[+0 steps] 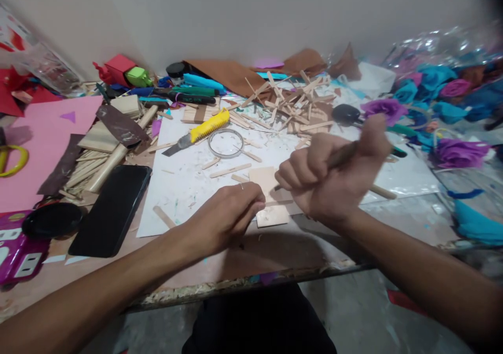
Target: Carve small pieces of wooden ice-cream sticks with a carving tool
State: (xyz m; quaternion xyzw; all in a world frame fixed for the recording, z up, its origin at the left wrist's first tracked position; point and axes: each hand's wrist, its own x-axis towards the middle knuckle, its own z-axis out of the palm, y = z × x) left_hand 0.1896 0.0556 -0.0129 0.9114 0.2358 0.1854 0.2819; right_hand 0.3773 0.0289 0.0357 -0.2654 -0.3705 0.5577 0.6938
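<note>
My left hand (226,212) is closed, its fingertips pinching one end of a thin wooden stick (280,203). The stick lies across flat, pale wooden pieces (272,217) at the near edge of a white sheet (188,176). To the right, my right hand (334,173) is wrapped round a dark-handled tool (343,155), thumb raised along it. The tool's narrow tip points left, close above the wood; motion blur and the fingers hide what kind of tool it is. Beyond my left hand are a yellow utility knife (208,130) and a roll of clear tape (226,143).
Loose wooden sticks (291,105) are heaped at the back of the sheet. A black phone (112,210), a pink extension socket (23,246) and yellow-handled scissors (15,160) are on the left. Crepe-paper flowers (459,152) crowd the right. The table's front edge (236,286) is worn.
</note>
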